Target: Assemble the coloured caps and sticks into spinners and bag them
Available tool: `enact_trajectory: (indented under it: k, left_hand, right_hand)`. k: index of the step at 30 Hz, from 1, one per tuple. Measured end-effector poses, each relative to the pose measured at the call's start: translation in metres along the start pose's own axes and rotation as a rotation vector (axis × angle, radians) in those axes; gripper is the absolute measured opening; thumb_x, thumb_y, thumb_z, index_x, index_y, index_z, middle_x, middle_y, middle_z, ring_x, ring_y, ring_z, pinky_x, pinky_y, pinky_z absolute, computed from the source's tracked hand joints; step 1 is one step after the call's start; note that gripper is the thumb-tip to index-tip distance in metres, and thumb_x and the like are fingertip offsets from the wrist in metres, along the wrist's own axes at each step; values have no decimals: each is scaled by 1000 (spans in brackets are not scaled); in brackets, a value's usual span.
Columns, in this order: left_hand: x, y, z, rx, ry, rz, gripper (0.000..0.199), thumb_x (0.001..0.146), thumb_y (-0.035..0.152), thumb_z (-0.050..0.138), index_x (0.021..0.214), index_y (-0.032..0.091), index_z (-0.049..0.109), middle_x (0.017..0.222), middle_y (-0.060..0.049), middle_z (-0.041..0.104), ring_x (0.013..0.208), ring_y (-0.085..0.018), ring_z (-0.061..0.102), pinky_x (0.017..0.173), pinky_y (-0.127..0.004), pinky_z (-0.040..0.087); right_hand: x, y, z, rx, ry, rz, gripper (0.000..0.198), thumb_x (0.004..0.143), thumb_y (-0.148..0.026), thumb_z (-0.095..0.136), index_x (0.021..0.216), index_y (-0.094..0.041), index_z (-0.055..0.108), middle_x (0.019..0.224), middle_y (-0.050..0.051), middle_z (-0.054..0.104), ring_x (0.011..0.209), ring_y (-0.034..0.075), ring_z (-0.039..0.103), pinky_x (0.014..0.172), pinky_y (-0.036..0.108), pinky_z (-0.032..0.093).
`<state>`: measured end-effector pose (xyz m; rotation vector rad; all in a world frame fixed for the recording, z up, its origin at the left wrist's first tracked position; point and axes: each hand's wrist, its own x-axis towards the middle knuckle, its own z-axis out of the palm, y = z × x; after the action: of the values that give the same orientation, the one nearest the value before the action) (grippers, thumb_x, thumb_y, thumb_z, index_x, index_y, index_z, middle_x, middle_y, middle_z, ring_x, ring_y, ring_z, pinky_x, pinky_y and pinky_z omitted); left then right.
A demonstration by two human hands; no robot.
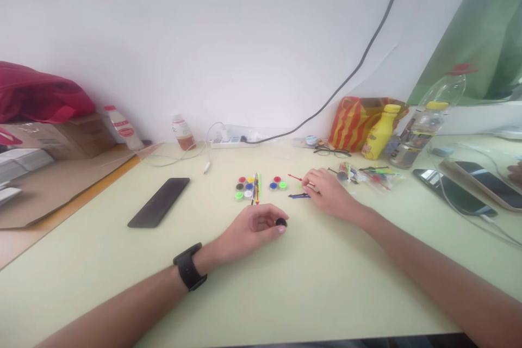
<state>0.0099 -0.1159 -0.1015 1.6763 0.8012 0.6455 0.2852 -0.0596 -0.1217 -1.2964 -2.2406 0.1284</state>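
Observation:
My left hand point(256, 225) is closed, pinching a small black disc point(281, 222) between thumb and fingers just above the table. Farther right, my right hand point(324, 187) has its fingertips pressed together by a red arrow-tipped stick point(295, 176). What they hold, if anything, is hidden. Dark blue and black arrow sticks point(299, 196) lie just below those fingertips. Between the hands sits a small group of red, blue and green discs point(273, 186). Several more coloured discs point(240, 196) stand left of it, beside a bundle of coloured arrow sticks point(256, 187).
A black phone point(159, 203) lies at left. Clear bags of small parts point(382, 178) rest right of my right hand, with glasses point(332, 151), a yellow bottle point(380, 133) and a striped bag point(346, 122) behind. Phones with cables point(454, 191) lie far right; another person's hand shows at the edge.

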Motion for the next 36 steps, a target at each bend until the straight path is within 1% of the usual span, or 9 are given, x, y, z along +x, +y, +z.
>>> enact_trajectory:
  k: [3,9,12,16,20,23,25,31,36]
  left_hand:
    - [0,0,0,-1,0,-3,30,92,39,76,113,18,74,109,-9,73,98,-19,67,93,-33,55]
    - [0,0,0,-11,0,-11,31,92,39,76,114,18,73,109,-9,73,99,-20,67,93,-34,55]
    - [0,0,0,-14,5,-14,31,92,39,77,114,18,74,109,-9,73,99,-20,67,93,-34,55]
    - [0,-1,0,-18,-1,-8,32,91,41,77,113,18,74,109,-9,73,99,-20,68,93,-35,55]
    - [1,-1,0,-28,-6,-3,31,91,40,77,113,18,74,107,-9,73,97,-20,67,93,-35,55]
    - [1,-1,0,-36,-3,-6,31,91,40,77,113,18,74,107,-9,73,98,-20,68,93,-34,55]
    - [1,-1,0,-41,-3,-5,31,91,40,77,113,18,74,108,-9,73,99,-20,68,93,-34,55]
    - [1,-1,1,-78,-7,27,31,91,37,78,114,17,73,107,-9,72,97,-20,67,93,-35,55]
    - [2,-2,1,-93,2,68,30,93,35,77,116,16,72,111,-10,73,103,-22,68,96,-36,55]
  right_hand:
    - [1,2,-1,4,29,3,12,99,-19,55,94,-22,66,104,6,72,98,26,60,89,43,47]
    - [-1,4,0,-23,-55,-3,15,96,-18,56,89,-24,68,106,7,72,102,28,59,91,45,45]
    - [-1,0,-1,8,6,4,13,99,-20,53,91,-23,63,103,6,72,100,27,59,89,44,45]
    - [2,-7,-6,131,115,18,11,101,-24,51,95,-23,60,103,6,71,103,27,59,90,42,46]
    - [4,-16,-20,366,137,74,15,104,-36,49,97,-24,55,99,5,67,98,24,62,85,37,48]
    - [0,-28,-32,562,86,142,22,107,-45,43,99,-25,48,84,0,55,79,18,56,74,33,48]
    - [-7,-40,-37,638,27,178,24,108,-48,41,100,-25,46,81,-2,49,73,16,49,69,30,46]
    - [-33,-74,-28,816,-147,158,23,106,-46,51,102,-23,55,84,-1,52,75,15,50,69,28,45]
    - [-41,-77,-11,882,-171,142,26,106,-44,51,107,-22,64,88,2,60,77,17,55,69,29,45]
